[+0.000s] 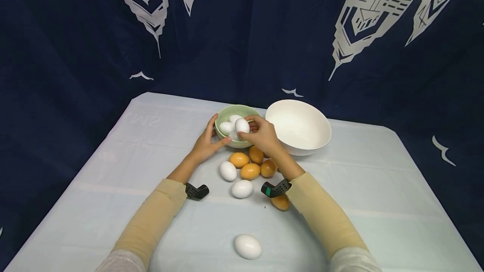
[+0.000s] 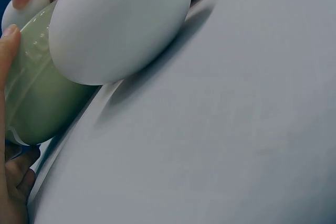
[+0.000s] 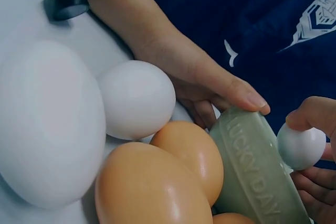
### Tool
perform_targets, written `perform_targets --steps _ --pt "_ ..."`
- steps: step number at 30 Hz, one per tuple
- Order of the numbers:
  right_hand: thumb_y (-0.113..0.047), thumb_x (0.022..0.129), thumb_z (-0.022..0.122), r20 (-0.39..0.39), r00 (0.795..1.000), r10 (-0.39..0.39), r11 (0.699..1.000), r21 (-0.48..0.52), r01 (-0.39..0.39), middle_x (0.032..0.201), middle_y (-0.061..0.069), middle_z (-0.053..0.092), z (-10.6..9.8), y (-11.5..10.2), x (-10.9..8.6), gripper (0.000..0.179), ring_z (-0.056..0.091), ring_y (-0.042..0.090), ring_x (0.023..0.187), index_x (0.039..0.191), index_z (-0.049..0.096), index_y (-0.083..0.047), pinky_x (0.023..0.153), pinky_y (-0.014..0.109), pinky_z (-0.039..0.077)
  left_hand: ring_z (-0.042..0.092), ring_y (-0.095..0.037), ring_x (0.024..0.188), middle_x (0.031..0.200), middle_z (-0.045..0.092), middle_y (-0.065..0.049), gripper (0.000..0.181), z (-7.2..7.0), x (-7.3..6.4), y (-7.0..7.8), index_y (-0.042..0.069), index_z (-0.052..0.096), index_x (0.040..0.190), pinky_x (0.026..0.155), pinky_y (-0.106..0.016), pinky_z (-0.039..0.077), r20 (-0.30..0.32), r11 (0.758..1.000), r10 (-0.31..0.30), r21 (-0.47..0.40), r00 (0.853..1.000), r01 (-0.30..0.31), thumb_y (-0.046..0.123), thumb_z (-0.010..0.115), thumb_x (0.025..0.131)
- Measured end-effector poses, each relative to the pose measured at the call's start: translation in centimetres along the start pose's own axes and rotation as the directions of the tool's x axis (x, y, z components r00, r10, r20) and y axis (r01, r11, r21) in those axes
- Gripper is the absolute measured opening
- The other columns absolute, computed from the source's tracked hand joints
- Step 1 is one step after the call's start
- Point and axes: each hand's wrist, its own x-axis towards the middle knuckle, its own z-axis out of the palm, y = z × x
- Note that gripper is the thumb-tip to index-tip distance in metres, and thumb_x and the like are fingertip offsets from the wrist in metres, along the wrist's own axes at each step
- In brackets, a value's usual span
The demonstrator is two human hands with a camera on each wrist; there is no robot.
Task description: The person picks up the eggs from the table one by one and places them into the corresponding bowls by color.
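Note:
My left hand (image 1: 204,144) holds the small green bowl (image 1: 242,111) at its left side, the thumb at the near rim and the fingers around the wall. Between the thumb and fingers of my right hand (image 1: 266,134) is a white egg (image 1: 242,125), pinched over the bowl. Inside lie more white eggs (image 1: 226,128), partly hidden by the held one. Raised letters on the bowl's outer wall (image 3: 252,166) read "LUCKY DAY" in the right wrist view. In the left wrist view, the pinched egg (image 2: 27,8) shows at the rim, behind a large near white egg (image 2: 123,24).
A larger white bowl (image 1: 298,123) stands right of the green one. Several brown eggs (image 1: 250,171) cluster in front of the bowls, and another brown egg (image 1: 280,202) lies under the right wrist. Loose white eggs (image 1: 242,189) lie nearby, one white egg (image 1: 248,246) nearest me.

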Motion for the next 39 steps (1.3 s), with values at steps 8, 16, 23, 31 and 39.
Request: perform_targets --steps 8,16,23,31,39 --pt "-0.018 0.079 0.081 0.005 0.999 0.036 0.995 -0.088 -0.035 0.106 0.015 0.068 0.4 0.2 1.3 0.048 0.064 0.026 0.097 0.12 0.062 -0.003 0.085 0.036 0.052 0.046 -0.033 0.129 0.154 0.03 -0.012 0.095 -0.2 0.0 0.0 0.027 0.008 0.158 0.109 -0.052 0.029 0.008 1.0 -0.016 0.008 1.0 0.016 0.05 0.069 0.088" --pt "-0.017 0.079 0.079 0.004 1.0 0.028 0.984 -0.179 -0.027 0.102 0.016 0.069 1.0 0.6 2.4 0.046 0.066 0.024 0.091 0.119 0.062 -0.002 0.079 0.033 0.054 0.046 -0.034 0.129 0.154 0.03 -0.013 0.093 -0.2 -0.1 0.3 0.024 0.008 0.158 0.11 -0.051 0.029 0.009 1.0 -0.014 -0.003 1.0 0.014 0.039 0.07 0.09" --pt "-0.021 0.081 0.077 0.032 0.999 0.03 0.96 -0.28 -0.02 0.104 0.018 0.068 1.2 0.5 2.7 0.049 0.064 0.026 0.093 0.123 0.062 -0.002 0.081 0.036 0.053 0.047 -0.033 0.13 0.155 0.029 -0.013 0.093 -0.2 -0.1 0.2 0.023 0.008 0.158 0.11 -0.051 0.029 0.013 1.0 -0.007 -0.005 1.0 0.007 0.037 0.07 0.09" --pt "-0.024 0.083 0.074 0.051 0.998 0.024 0.936 -0.351 -0.005 0.107 0.017 0.068 1.4 0.4 2.8 0.051 0.063 0.026 0.094 0.127 0.061 -0.002 0.083 0.037 0.051 0.047 -0.034 0.13 0.155 0.029 -0.014 0.092 -0.2 0.1 0.1 0.023 0.008 0.158 0.11 -0.052 0.028 0.009 1.0 0.002 -0.01 1.0 -0.002 0.032 0.07 0.091" --pt "-0.022 0.082 0.073 0.055 0.998 -0.008 0.915 -0.403 0.03 0.098 0.013 0.07 1.5 0.5 2.9 0.052 0.062 0.023 0.087 0.129 0.062 -0.003 0.079 0.034 0.051 0.047 -0.032 0.129 0.155 0.029 -0.013 0.093 -0.2 0.0 0.1 0.023 0.008 0.158 0.11 -0.051 0.029 0.011 1.0 0.004 -0.012 1.0 -0.004 0.036 0.07 0.09"
